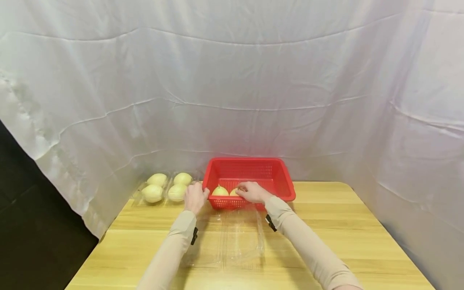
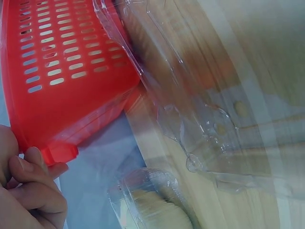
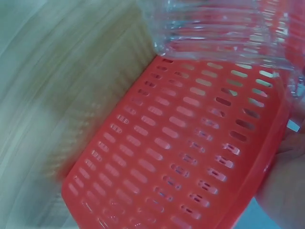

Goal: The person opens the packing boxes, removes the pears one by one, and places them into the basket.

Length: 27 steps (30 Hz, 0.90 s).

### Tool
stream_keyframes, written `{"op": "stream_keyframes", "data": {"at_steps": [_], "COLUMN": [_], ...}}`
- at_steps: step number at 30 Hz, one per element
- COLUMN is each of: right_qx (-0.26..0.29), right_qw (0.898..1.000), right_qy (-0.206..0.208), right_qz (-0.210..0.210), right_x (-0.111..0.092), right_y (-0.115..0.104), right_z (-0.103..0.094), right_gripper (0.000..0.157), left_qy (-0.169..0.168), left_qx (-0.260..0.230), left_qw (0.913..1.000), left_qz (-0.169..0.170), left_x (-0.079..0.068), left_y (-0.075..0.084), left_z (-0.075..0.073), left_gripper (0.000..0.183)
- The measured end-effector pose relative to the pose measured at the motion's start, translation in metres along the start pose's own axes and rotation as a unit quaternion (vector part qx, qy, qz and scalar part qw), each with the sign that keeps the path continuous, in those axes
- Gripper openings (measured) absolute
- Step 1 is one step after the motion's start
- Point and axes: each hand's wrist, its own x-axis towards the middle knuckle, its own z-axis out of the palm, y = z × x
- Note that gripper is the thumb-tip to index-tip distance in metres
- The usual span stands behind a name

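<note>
A red plastic basket (image 1: 250, 161) with slotted walls stands at the back middle of the table. My left hand (image 1: 195, 197) grips its rim at the front left corner, fingers curled at the edge in the left wrist view. Two pale yellow pears (image 1: 219, 191) show inside, behind the front wall. Over that wall reaches my right hand (image 1: 253, 191), its bent fingers and thumb on the right-hand pear (image 1: 233, 193), partly covering it. Below my hands lies a clear plastic clamshell box (image 1: 241, 241), its lid folded open. The right wrist view hides the right fingertips.
Left of the basket, clear boxes hold several pale yellow pears (image 1: 152, 193), close to my left hand. A light wooden table (image 1: 326, 233) carries everything. Behind it hangs a pale grey curtain (image 1: 253, 100), near the basket's back.
</note>
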Motion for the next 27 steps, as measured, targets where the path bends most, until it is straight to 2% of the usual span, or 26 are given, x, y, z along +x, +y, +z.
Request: {"op": "stream_keyframes", "data": {"at_steps": [10,13,17,22,27], "right_qx": [0.012,0.003,-0.041,-0.063,-0.071], "right_qw": [0.999,0.997,0.991,0.989,0.990], "right_qy": [0.011,0.014,0.044,0.073,0.064], "right_qz": [-0.035,-0.070,-0.122,-0.112,-0.102], "right_x": [-0.026,-0.035,-0.045,-0.054,-0.065], "right_y": [0.005,0.004,0.002,-0.002,-0.002], "right_z": [-0.011,-0.014,-0.016,-0.019,-0.019], "right_gripper": [0.041,0.037,0.029,0.019,0.006], "left_qy": [-0.002,-0.011,-0.023,-0.030,-0.034], "left_qx": [0.000,0.001,0.002,0.004,0.004], "left_qw": [1.0000,0.9999,0.9997,0.9995,0.9994], "left_qz": [0.004,0.001,0.000,-0.004,-0.008], "left_x": [0.001,0.001,0.001,0.002,0.002], "left_y": [0.000,0.000,0.000,0.001,0.002], "left_z": [-0.001,-0.002,-0.003,-0.006,-0.006], "left_gripper": [0.020,0.022,0.025,0.024,0.025]}}
